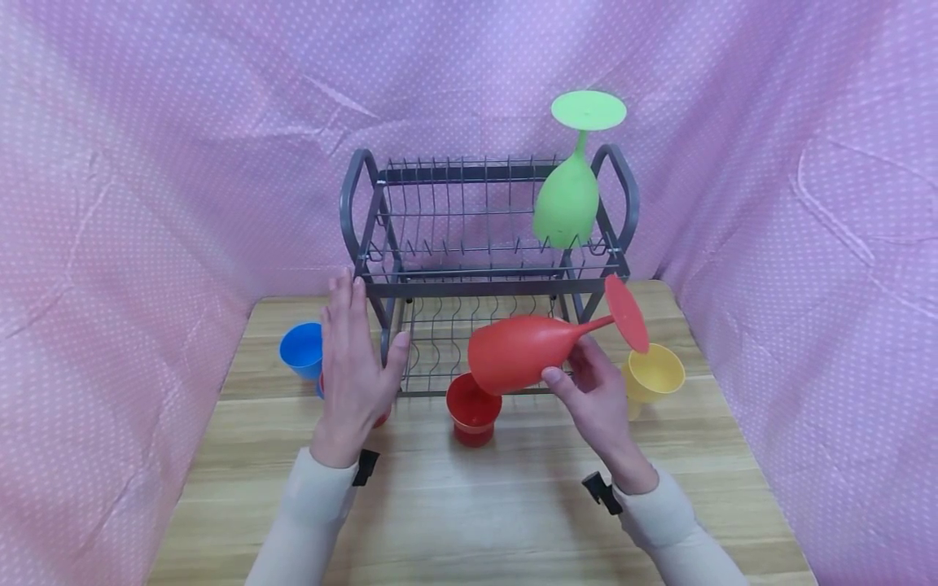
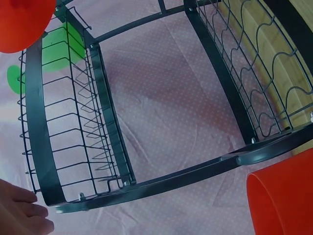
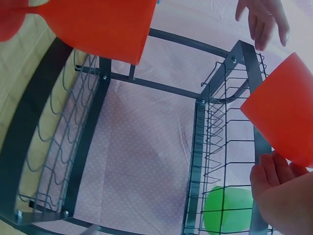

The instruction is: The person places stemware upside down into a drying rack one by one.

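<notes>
My right hand [image 1: 593, 399] holds a red plastic goblet [image 1: 523, 350] near the base of its bowl. The goblet lies almost sideways in the air, its mouth to the left and its foot to the right. In the right wrist view, fingers [image 3: 276, 171] support the same goblet [image 3: 286, 110]. My left hand [image 1: 355, 366] is raised beside the front left corner of the dark dish rack [image 1: 469, 287], fingers straight, holding nothing. A second red goblet [image 1: 474, 419] stands mouth up before the rack. Behind my left hand, another red piece [image 1: 383, 417] is mostly hidden.
A green goblet [image 1: 567, 199] sits upside down on the rack's upper right. On the wooden table [image 1: 469, 521] stand a blue goblet [image 1: 302, 350] at left and a yellow goblet [image 1: 655, 373] at right. Pink dotted cloth [image 1: 220, 146] hangs behind and at both sides.
</notes>
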Available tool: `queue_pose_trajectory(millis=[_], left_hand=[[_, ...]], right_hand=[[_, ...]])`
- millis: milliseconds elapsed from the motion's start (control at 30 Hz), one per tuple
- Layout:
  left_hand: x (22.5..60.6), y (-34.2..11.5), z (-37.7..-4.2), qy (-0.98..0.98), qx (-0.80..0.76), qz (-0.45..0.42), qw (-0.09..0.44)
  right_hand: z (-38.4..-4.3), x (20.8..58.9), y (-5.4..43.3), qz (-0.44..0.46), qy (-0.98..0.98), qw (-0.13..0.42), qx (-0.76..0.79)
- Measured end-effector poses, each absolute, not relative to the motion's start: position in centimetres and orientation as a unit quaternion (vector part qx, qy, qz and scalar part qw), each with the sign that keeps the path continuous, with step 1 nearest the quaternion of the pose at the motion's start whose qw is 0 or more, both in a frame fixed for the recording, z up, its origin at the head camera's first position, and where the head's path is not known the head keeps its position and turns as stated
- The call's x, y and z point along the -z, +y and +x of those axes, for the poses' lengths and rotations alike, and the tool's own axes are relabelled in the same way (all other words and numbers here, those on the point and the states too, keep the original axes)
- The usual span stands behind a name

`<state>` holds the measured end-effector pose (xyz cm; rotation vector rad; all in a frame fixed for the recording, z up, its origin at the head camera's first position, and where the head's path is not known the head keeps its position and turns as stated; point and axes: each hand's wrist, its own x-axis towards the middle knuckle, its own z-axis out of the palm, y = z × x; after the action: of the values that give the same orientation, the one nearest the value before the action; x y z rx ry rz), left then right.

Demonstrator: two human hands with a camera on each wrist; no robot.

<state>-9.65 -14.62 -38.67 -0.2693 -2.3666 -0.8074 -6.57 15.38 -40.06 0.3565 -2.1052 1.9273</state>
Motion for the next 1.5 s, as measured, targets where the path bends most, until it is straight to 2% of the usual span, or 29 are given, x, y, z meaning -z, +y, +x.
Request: queue_pose_trajectory(millis=[267,600,933,1500], left_hand=[[38.5,-14.6,-9.6,-0.916,0.285,-0.093,0.266],[38.4,-14.6,-9.5,-0.923,0.269,-0.091,0.260],[38.4,-14.5,-9.5,-0.925,0.268,-0.086,0.254],[38.6,-14.5,-9.7,-0.924,0.277,-0.084,0.250]], right_hand=[[-7.1,38.9,15.4,0.141,-0.728,0.150,-0.654],[-7.6,37.4,15.3,0.148,-0.722,0.177,-0.652],[-8.7,35.7,14.9,0.199,-0.695,0.210,-0.659],[-11.2,32.9,13.7,0.236,-0.656,0.258,-0.669]])
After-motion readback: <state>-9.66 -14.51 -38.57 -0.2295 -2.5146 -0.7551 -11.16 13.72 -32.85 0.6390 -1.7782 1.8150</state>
